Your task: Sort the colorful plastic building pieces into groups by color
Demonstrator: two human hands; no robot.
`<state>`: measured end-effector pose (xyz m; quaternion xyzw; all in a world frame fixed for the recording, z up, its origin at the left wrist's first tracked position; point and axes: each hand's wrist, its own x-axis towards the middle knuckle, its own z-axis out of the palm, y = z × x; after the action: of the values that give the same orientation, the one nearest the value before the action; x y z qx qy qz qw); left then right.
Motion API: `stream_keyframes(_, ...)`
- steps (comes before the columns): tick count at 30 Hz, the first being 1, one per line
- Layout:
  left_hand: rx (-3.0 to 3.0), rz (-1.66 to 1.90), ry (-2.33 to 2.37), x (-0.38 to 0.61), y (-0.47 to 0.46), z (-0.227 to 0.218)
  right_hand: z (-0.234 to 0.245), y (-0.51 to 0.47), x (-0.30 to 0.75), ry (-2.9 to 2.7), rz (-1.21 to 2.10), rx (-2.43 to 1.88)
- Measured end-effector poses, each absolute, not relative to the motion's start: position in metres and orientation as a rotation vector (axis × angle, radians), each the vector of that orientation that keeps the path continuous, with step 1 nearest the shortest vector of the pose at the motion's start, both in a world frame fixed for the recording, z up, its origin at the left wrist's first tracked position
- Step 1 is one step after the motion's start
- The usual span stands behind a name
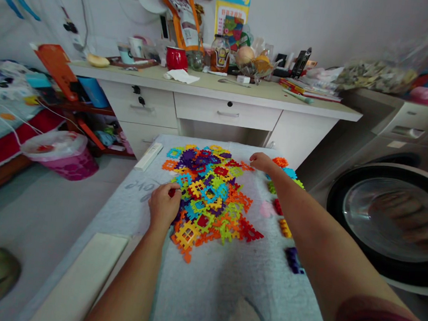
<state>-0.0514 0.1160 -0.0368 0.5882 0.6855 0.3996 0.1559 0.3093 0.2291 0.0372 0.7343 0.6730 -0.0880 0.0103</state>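
Note:
Interlocking plastic building pieces (211,193) in many colours lie in a loose pile on the cloth-covered table. At the pile's left edge, my left hand (163,207) is closed, with a dark red building piece (172,192) showing between thumb and fingers. Beyond the pile's far right corner, my right hand (262,161) is closed, fingertips beside an orange piece (247,167); whether they grip it is unclear. Along the right side sit small same-coloured groups: orange (280,162), red (278,207), yellow (285,228) and purple pieces (293,260). My right forearm partly hides blue and green ones.
A white strip-like object (149,156) lies at the table's far left edge. Behind stands a white desk (228,93) bearing jars, a red pot (177,58) and clutter. To the right is a washing machine (393,218); a pink bin (66,159) stands left.

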Motion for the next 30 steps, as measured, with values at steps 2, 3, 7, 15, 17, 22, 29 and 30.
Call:
stream_keyframes(2, 1.692, 1.153, 1.961, -0.052, 0.116, -0.037, 0.035, 0.228, 0.307, 2.089, -0.267, 2.265)
stream_keyframes(3, 1.697, 1.157, 1.959, -0.052, 0.117, -0.038, 0.033, 0.228, 0.305, 2.084, -0.261, 2.252)
stream_keyframes(7, 1.711, 1.156, 1.958, -0.053, 0.118, -0.040, 0.026, 0.229, 0.299, 2.061, -0.205, 2.253)
stream_keyframes(15, 1.714, 1.111, 1.965, -0.054, 0.119, -0.040, 0.046, 0.233, 0.345, 1.907, 0.091, 2.554)
stream_keyframes(17, 1.714, 1.106, 1.963, -0.053, 0.119, -0.039, 0.047, 0.234, 0.359, 1.829, 0.139, 2.611)
stream_keyframes(22, 1.713, 1.107, 1.967, -0.053, 0.118, -0.038, 0.034, 0.238, 0.376, 1.724, 0.155, 2.614)
stream_keyframes(29, 1.713, 1.128, 1.961, -0.053, 0.118, -0.039, 0.016, 0.249, 0.385, 1.671, 0.148, 2.620)
stream_keyframes(30, 1.713, 1.129, 1.962, -0.053, 0.118, -0.039, 0.015, 0.250, 0.386, 1.676, 0.155, 2.613)
